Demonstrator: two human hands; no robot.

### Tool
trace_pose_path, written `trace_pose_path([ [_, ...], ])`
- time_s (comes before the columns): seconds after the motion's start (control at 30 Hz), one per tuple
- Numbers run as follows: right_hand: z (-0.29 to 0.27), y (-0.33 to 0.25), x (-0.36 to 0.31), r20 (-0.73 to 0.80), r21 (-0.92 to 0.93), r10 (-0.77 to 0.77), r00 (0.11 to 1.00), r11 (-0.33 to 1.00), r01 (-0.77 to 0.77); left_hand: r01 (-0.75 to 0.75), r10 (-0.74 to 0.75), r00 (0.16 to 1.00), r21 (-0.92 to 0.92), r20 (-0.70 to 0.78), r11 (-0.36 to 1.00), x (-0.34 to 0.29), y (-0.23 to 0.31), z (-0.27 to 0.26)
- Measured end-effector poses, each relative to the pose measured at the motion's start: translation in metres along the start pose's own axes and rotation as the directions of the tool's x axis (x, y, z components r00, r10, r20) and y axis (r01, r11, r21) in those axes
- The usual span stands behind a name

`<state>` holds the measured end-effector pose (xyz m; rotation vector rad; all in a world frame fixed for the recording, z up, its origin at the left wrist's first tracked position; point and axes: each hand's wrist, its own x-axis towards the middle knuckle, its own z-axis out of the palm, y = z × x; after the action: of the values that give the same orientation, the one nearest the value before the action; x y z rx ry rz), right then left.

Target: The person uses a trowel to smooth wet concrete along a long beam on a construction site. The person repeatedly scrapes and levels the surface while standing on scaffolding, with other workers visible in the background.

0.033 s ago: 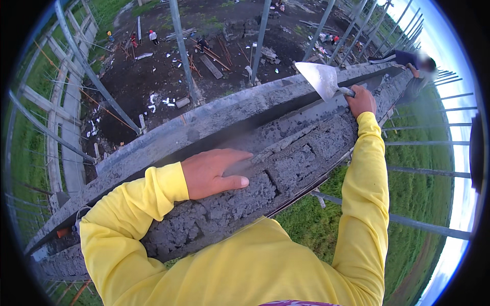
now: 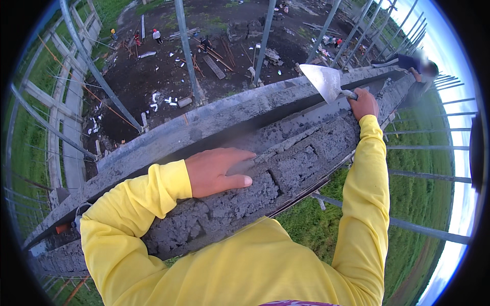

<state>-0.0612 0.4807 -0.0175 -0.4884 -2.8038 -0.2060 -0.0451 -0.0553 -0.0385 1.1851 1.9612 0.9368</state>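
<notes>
Trowel: one, pale triangular blade, was in the right hand, above the far part of the channel; blade pointed up and left. Right fingers were closed around the handle.

Left hand: was empty, fingers extended together, thumb spread apart, over the near wall; whether the palm pressed on it could not be told.

Near wall: was coated in rough grey mortar, with cracks and gaps across its top; it ran from lower left to upper right.

Far wall: was grey and smoother, on the other side of the channel.

Sleeves: two, were yellow and long.

Poles: several, stood beyond the far wall; dark ground with scattered boards lay below.

Co-worker: one, was at the walls' far end, upper right.

Grass: lay below, right.
</notes>
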Motion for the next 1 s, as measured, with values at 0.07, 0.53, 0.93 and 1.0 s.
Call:
trace_pose_path([
  [0.07,0.001,0.002,0.001,0.01,-0.022,0.007,1.0,1.0,-0.007,-0.028,0.028,1.0,0.024,-0.01,0.999,0.0,0.0,0.001],
  [0.53,0.01,0.011,0.004,-0.027,0.015,-0.025,0.999,1.0,0.026,-0.052,0.052,0.999,0.011,0.009,0.999,0.001,-0.003,0.002],
  [0.93,0.009,0.01,0.005,-0.003,-0.004,-0.007,1.0,1.0,0.007,0.001,-0.001,1.0,0.007,0.027,1.0,0.0,-0.001,0.0],
  [1.0,0.01,0.011,0.007,-0.003,-0.001,-0.014,1.0,1.0,0.014,0.002,-0.002,1.0,0.011,0.027,1.0,0.0,-0.001,0.0],
])
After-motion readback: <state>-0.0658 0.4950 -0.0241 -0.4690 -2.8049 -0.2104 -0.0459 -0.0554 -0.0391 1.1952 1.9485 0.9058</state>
